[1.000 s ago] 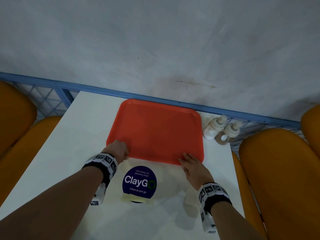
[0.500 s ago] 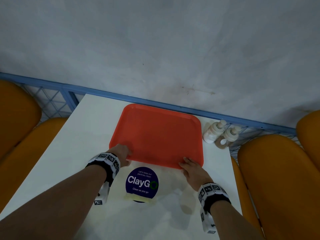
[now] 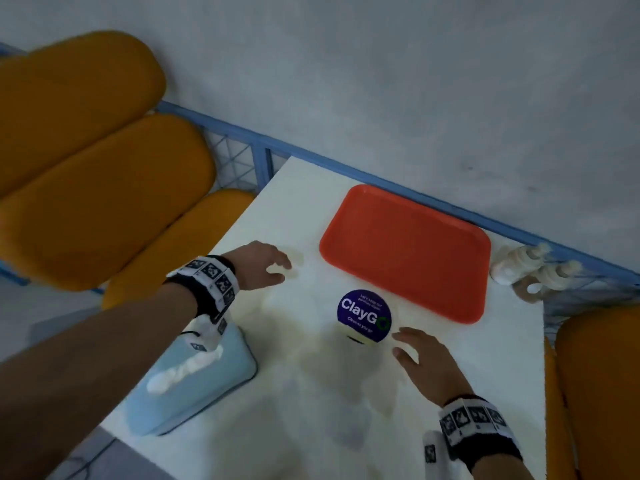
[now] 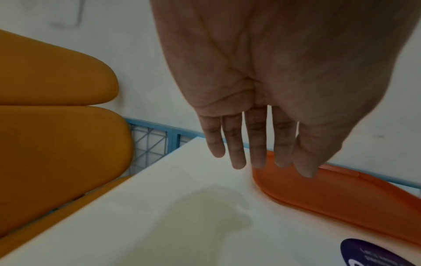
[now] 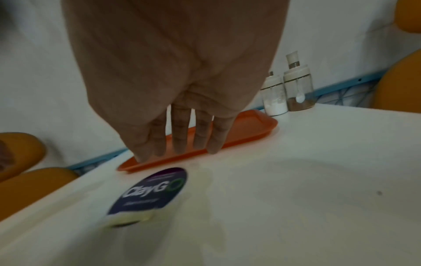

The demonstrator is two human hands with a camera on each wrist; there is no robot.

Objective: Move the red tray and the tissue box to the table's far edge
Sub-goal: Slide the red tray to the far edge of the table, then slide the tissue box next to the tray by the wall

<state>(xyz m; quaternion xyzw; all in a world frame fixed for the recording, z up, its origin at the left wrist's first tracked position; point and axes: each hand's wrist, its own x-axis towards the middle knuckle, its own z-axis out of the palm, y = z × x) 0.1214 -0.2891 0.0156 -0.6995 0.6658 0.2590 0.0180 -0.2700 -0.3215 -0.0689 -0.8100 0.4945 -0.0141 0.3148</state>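
The red tray [image 3: 405,251] lies flat at the white table's far edge, against the blue rail; it also shows in the wrist views [image 4: 341,194] [image 5: 227,136]. A light blue tissue box [image 3: 194,379] with white tissue sticking out stands at the near left corner, under my left forearm. My left hand [image 3: 266,265] hovers open over the table, left of the tray and apart from it, fingers straight [image 4: 237,144]. My right hand [image 3: 412,355] hovers open near the round sticker, short of the tray's near rim, fingers straight [image 5: 180,136]. Neither hand holds anything.
A round dark blue "ClayGo" sticker [image 3: 364,315] is stuck on the table [image 3: 311,410] in front of the tray. Two condiment jars [image 3: 530,271] stand at the far right corner beside the tray. Orange seats [image 3: 97,188] flank the table on both sides; a grey wall is behind.
Both hands have let go of the tray's near rim and drawn back toward me, the left one swinging leftward. My head has turned left, bringing the tissue box into view.
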